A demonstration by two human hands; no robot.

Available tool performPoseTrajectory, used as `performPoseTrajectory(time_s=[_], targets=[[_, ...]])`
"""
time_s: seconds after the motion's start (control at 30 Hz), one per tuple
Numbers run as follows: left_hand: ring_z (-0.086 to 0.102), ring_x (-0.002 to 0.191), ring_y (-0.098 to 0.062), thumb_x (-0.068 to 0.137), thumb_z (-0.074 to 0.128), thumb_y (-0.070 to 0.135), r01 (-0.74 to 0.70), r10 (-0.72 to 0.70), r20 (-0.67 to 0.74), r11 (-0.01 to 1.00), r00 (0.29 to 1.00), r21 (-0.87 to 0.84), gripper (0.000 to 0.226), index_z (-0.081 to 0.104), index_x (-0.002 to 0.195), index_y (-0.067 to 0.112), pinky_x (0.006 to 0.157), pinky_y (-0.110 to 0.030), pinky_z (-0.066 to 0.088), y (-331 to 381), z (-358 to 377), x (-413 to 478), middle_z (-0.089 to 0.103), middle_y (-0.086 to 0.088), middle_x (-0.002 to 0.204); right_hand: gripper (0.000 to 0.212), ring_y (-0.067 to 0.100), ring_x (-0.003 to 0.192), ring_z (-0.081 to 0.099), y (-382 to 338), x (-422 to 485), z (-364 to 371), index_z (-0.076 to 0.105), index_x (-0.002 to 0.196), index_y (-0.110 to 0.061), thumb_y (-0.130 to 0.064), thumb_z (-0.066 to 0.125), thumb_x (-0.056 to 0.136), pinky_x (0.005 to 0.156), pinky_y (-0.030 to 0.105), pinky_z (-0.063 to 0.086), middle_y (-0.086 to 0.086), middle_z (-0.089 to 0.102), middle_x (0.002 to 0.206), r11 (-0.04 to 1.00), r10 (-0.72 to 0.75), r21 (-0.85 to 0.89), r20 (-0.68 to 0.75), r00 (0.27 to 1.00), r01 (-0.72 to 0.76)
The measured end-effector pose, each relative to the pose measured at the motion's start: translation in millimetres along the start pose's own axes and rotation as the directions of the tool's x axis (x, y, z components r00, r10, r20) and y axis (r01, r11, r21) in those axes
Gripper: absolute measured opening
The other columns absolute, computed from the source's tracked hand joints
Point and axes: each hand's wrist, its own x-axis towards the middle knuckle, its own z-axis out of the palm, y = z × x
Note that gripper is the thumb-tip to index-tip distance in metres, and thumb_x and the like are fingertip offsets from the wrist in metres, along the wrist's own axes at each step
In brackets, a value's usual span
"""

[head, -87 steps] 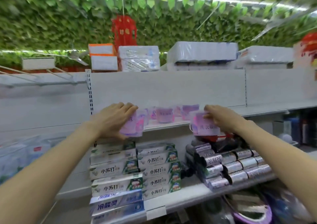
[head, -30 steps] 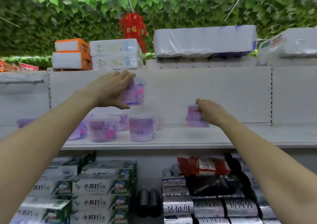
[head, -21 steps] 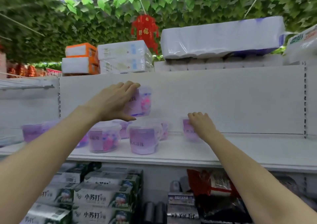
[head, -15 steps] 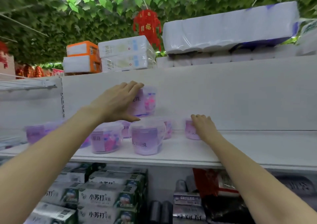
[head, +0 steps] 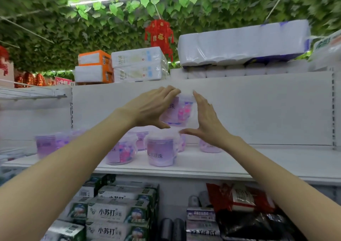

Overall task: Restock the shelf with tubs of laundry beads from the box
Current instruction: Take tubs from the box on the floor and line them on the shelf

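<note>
My left hand [head: 150,107] grips a clear tub of purple and pink laundry beads [head: 180,111], held just above the tubs standing on the white shelf [head: 258,165]. My right hand [head: 204,118] is beside the tub's right side with straight fingers and thumb spread; whether it touches the tub is unclear. Several tubs stand on the shelf below, among them one in front [head: 160,151], one to its left [head: 120,151] and one to the right [head: 209,147], partly behind my right wrist. The box is out of view.
Another tub [head: 46,145] stands far left on the shelf. Packs of tissue [head: 138,64] and toilet rolls [head: 243,44] lie on top of the unit. Toothpaste boxes [head: 116,213] and dark rolls [head: 254,222] fill the shelf below. A red ornament [head: 159,35] hangs from leafy ceiling.
My right hand let go of the tub it set on the shelf and rose to the right side of the tub in my left hand, which stays raised.
</note>
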Motion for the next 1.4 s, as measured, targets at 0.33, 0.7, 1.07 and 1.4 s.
performPoseTrajectory(time_s=[0.33,0.7,1.07,1.4], targets=[[0.047,0.116,-0.029,0.066,0.078,0.05,-0.133,0.123,-0.1,0.986,0.987,-0.096,0.12,0.002,0.148,0.005,0.099,-0.03,0.032,35.7,0.3,28.3,0.047,-0.014,0.133,0.097,0.019,0.125,0.032,-2.0,-37.0,-55.9,0.021,0.143,-0.01,-0.063,0.06,0.072,0.104,0.05,0.037,0.009,0.035,0.14,0.962,-0.174,-0.225,-0.087,0.981,0.151],[0.019,0.141,-0.023,0.085,0.022,0.071,-0.123,0.12,0.029,0.986,0.992,0.112,0.085,0.004,0.15,0.019,0.113,-0.034,0.014,2.1,-3.4,0.5,0.011,-0.001,0.157,0.092,0.019,0.122,0.043,1.8,-62.0,-53.1,0.029,0.139,-0.008,-0.044,0.078,0.071,0.095,0.027,0.04,0.004,0.037,0.139,0.978,0.086,-0.204,0.179,0.98,-0.049],[0.02,0.141,-0.022,0.065,-0.018,0.076,0.122,-0.147,0.149,0.979,0.978,0.163,0.102,0.002,0.15,0.023,0.112,-0.034,0.017,-77.0,-5.7,-99.4,0.008,0.0,0.158,0.081,0.014,0.145,0.013,17.9,-77.9,-18.6,0.009,0.15,-0.02,-0.015,0.062,0.088,0.11,0.024,0.023,-0.005,0.001,0.159,0.947,0.287,-0.266,0.446,0.848,-0.181],[0.02,0.141,-0.024,0.085,0.016,0.06,0.237,-0.254,0.223,0.966,0.941,0.103,0.077,0.002,0.15,0.022,0.112,-0.037,0.017,-88.1,-0.2,-157.4,0.007,-0.002,0.157,0.061,0.029,0.146,-0.002,-28.3,-73.7,-17.2,0.003,0.152,-0.026,-0.019,0.035,0.1,0.114,0.056,0.003,0.0,-0.006,0.16,0.786,0.579,-0.475,0.336,0.743,-0.397]])
